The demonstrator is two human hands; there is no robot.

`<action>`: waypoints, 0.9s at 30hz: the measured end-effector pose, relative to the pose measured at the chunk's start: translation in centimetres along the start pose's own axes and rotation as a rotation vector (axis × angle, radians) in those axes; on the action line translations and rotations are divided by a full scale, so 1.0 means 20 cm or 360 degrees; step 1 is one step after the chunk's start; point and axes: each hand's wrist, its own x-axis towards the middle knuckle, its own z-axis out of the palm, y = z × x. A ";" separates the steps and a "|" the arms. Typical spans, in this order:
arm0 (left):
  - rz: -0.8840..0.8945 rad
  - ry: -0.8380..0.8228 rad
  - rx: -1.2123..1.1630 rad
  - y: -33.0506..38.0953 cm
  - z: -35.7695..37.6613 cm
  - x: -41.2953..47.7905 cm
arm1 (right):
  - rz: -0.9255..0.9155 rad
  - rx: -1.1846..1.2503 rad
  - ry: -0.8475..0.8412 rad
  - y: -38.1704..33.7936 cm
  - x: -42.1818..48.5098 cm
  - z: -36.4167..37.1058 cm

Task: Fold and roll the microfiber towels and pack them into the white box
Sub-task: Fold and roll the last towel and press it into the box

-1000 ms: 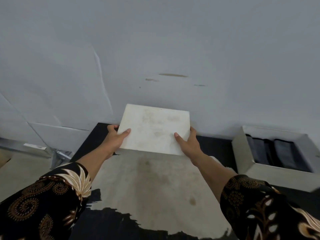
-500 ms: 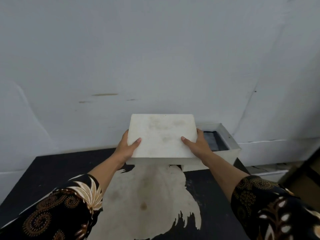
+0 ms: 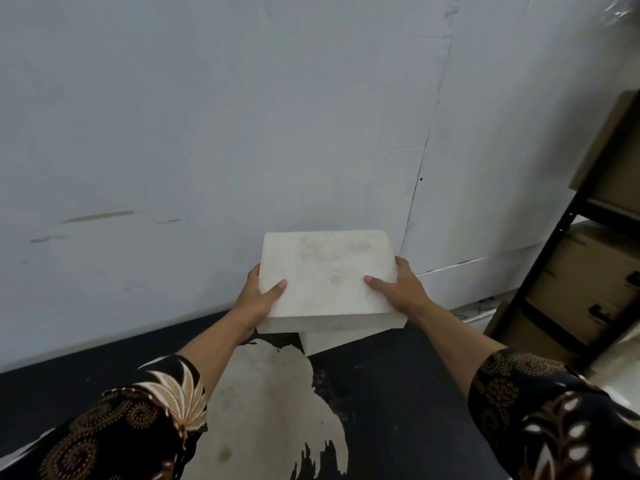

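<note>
A white box lid (image 3: 327,271), faintly stained on top, hovers above the white box (image 3: 325,339), hiding all but a strip of the box's front wall. My left hand (image 3: 259,299) grips the lid's left edge with the thumb laid on top. My right hand (image 3: 398,289) grips the right edge the same way. The dark rolled towels inside the box are hidden under the lid.
The box stands on a black table (image 3: 398,393) with a worn pale patch (image 3: 263,403), close to a grey-white wall (image 3: 277,133). A dark metal shelf (image 3: 540,271) with cardboard boxes (image 3: 588,282) stands at the right.
Both hands carried the lid from the table's left side rightward to above the white box, so the rolled towels are now covered. The view turned right with them.
</note>
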 end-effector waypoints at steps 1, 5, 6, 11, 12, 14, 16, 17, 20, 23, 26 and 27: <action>-0.0010 0.0003 -0.0005 0.00 0.03 0.03 | 0.0003 -0.0010 -0.0021 0.01 0.04 -0.02; -0.0106 0.0066 -0.0016 -0.02 0.18 0.13 | 0.0006 -0.0101 -0.0109 0.07 0.25 -0.10; -0.0138 0.0085 -0.0028 -0.02 0.22 0.15 | 0.0016 -0.0114 -0.0139 0.08 0.30 -0.12; -0.0267 0.0221 -0.0030 -0.08 0.42 0.28 | 0.0079 -0.0142 -0.0296 0.21 0.58 -0.18; -0.0299 0.0243 -0.0030 -0.10 0.45 0.30 | 0.0088 -0.0147 -0.0329 0.23 0.62 -0.19; -0.0370 0.0276 -0.0050 -0.14 0.51 0.32 | 0.0106 -0.0169 -0.0400 0.28 0.70 -0.20; -0.0407 0.0329 -0.0083 -0.17 0.54 0.34 | 0.0109 -0.0189 -0.0454 0.31 0.76 -0.19; -0.0416 0.0354 -0.0094 -0.17 0.54 0.35 | 0.0097 -0.0192 -0.0469 0.32 0.79 -0.18; -0.0468 0.0392 -0.0116 -0.17 0.53 0.40 | 0.0070 -0.0213 -0.0516 0.32 0.88 -0.15; -0.0534 0.0366 -0.0079 -0.14 0.53 0.45 | 0.0087 -0.0341 -0.0572 0.31 0.96 -0.14; -0.0587 0.0344 0.0025 -0.14 0.51 0.48 | 0.0079 -0.0499 -0.0608 0.31 1.00 -0.13; -0.0582 0.0360 0.0074 -0.16 0.49 0.49 | 0.0058 -0.0529 -0.0609 0.31 1.01 -0.11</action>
